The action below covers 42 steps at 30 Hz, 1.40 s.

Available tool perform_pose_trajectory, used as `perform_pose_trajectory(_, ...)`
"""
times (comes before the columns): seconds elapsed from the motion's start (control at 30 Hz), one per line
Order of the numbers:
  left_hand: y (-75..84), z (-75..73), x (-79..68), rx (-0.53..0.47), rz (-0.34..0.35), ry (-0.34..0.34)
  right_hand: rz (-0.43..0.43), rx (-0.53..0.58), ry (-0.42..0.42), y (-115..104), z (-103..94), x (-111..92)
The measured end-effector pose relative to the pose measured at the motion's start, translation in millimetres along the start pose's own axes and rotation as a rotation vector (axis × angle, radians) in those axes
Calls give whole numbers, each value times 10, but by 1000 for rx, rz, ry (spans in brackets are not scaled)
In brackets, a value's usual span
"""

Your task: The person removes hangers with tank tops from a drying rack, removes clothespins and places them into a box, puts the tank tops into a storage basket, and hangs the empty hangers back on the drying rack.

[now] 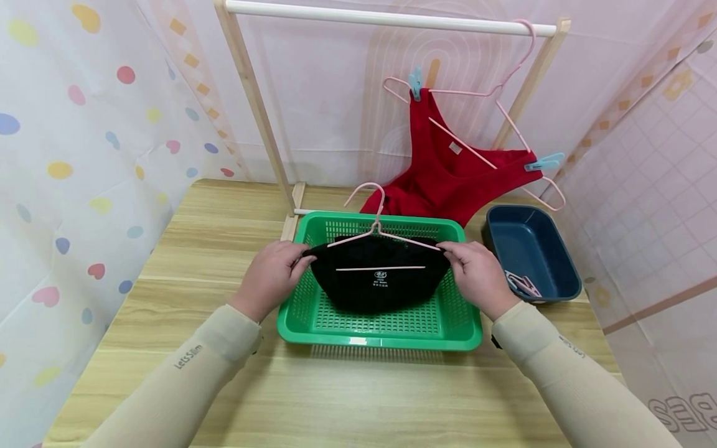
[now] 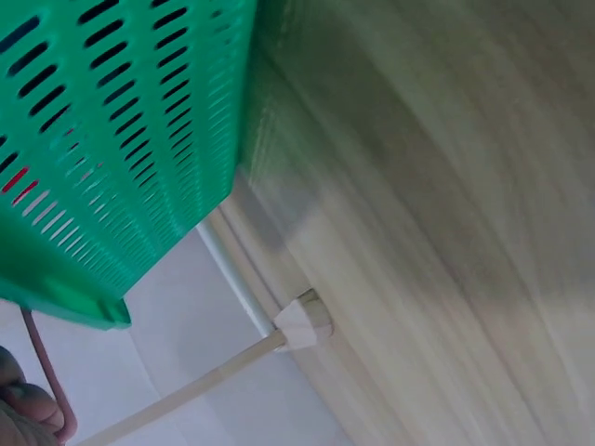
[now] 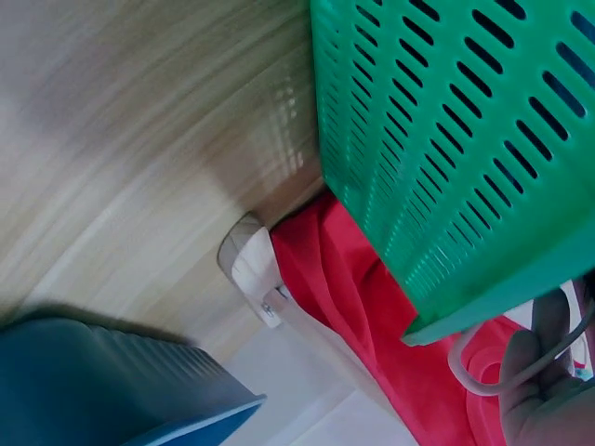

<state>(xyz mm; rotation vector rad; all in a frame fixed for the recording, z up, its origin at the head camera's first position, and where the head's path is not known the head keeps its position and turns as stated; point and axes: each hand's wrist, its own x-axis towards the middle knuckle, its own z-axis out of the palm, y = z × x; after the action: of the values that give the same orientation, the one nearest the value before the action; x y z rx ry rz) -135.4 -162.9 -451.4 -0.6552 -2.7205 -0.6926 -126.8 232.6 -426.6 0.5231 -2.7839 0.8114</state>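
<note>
Over the green basket [image 1: 381, 343], a black top [image 1: 358, 295] with a white print at its neck is held spread between the hands. A pink hanger [image 1: 383, 198] sits inside it: the hook stands up from the neck opening and the lower bar crosses that opening. My left hand [image 1: 271, 274] pinches the top's left shoulder between thumb and fingers. At the other shoulder, my right hand [image 1: 478, 274] does the same. Rounded hanger ends show beside the fingers in both wrist views. The basket's bottom is partly hidden behind the top.
Behind the basket stands a wooden rack with a white rail [image 1: 358, 15]. From it hangs a red top [image 1: 448, 180] on another pink hanger, with a light blue clip [image 1: 415, 84] at each shoulder. A dark blue basin [image 1: 529, 249] at the right holds pink clips [image 1: 522, 284].
</note>
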Motion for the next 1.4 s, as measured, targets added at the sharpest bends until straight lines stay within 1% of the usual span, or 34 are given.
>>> perform_pose_trajectory(0.2,-30,80,-39,31,17,60,7,-7,37,19,35,10)
perform_pose_trajectory(0.3,-29,89,-47,32,16,74,16,-10,57,33,46,17)
perform_pose_trajectory(0.53,-13,56,-40,24,-21,59,46,-17,88,61,52,26)
perform_pose_trajectory(0.77,-75,36,-32,21,-64,50,86,-20,102,121,26,27)
perform_pose_trajectory(1.03,-107,23,-18,12,-58,42,101,-27,105,154,13,20)
perform_pose_trajectory(1.4,-124,3,10,1,-71,45,74,-48,165,223,-17,47)
